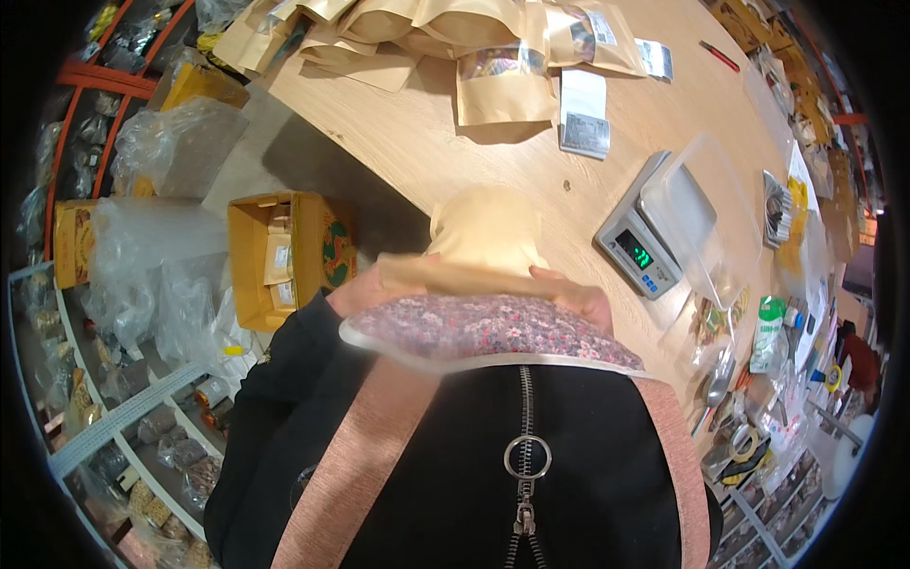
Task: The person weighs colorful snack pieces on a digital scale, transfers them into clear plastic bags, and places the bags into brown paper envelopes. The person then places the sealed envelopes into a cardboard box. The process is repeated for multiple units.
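Observation:
Close against my floral apron (490,331), both hands are on a tan kraft paper pouch (487,224) at the table's near edge. My left hand (370,284) grips its left side by the rim, and my right hand (579,295) grips the right side. The pouch's upper band is blurred, and its contents cannot be seen. Beyond it lies a filled kraft pouch with a clear window (506,85), beside a printed paper slip (584,117). More kraft pouches (466,21) stand at the far side.
A digital scale (640,245) with a clear plastic tub (711,227) is on the right. Farther back lies a red cutter (719,55). A metal scoop (718,380) rests at the lower right. Left of the table stands an open cardboard box (245,267) near plastic bags (167,249).

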Tool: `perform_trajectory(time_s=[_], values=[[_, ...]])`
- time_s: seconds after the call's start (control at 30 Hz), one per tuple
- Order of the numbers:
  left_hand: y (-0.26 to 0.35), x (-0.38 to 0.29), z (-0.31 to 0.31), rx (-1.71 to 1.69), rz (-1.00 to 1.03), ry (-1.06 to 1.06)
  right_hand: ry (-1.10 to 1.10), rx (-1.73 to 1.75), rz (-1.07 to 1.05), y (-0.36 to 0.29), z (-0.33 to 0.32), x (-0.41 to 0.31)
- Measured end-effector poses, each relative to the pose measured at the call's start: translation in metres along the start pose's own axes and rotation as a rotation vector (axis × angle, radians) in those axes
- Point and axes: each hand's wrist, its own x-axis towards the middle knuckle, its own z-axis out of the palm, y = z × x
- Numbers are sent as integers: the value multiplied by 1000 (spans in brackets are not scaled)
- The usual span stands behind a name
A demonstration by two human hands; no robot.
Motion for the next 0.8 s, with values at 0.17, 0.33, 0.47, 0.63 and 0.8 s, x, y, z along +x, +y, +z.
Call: perform_trajectory(time_s=[0.17, 0.33, 0.47, 0.63, 0.8], values=[[1, 8, 6, -431, -108, 223, 345, 141, -53, -14, 18, 14], [25, 24, -25, -18, -304, 170, 469, 148, -201, -20, 15, 32], [131, 72, -22, 552, -358, -273, 353, 34, -253, -28, 7, 27], [134, 142, 52, 831, -350, -460, 235, 17, -260, -25, 16, 25], [112, 156, 78, 728, -103, -486, 311, 109, -354, -15, 13, 15]])
